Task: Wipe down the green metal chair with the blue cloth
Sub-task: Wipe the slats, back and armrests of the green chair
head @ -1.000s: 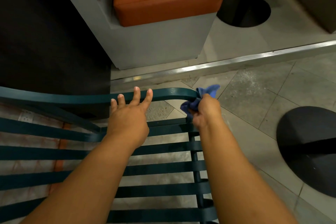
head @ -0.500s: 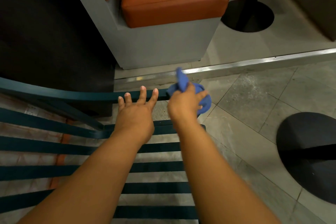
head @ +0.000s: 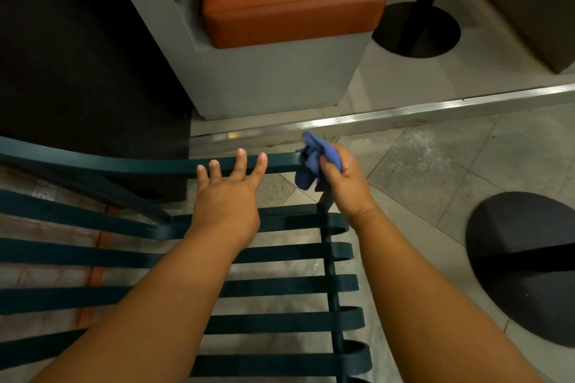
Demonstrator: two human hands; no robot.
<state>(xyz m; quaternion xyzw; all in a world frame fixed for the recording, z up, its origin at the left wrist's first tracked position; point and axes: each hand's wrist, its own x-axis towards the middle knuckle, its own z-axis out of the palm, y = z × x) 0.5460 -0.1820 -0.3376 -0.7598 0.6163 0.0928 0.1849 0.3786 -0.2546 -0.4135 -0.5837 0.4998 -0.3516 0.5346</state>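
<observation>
Blue cloth (head: 317,158) (bunched) in right hand (head: 343,183)

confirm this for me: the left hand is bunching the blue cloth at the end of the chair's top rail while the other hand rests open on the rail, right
Not quite: the head view shows the right hand bunching the blue cloth at the end of the green chair's top rail. The left hand is the one resting open on that rail, fingers straight.

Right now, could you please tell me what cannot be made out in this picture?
- Chair legs and left part: head view, cut off by the frame edges.
- Rail end: wrapped by the cloth in the right hand.
- Slats beneath both forearms and the left hand: covered.
</observation>
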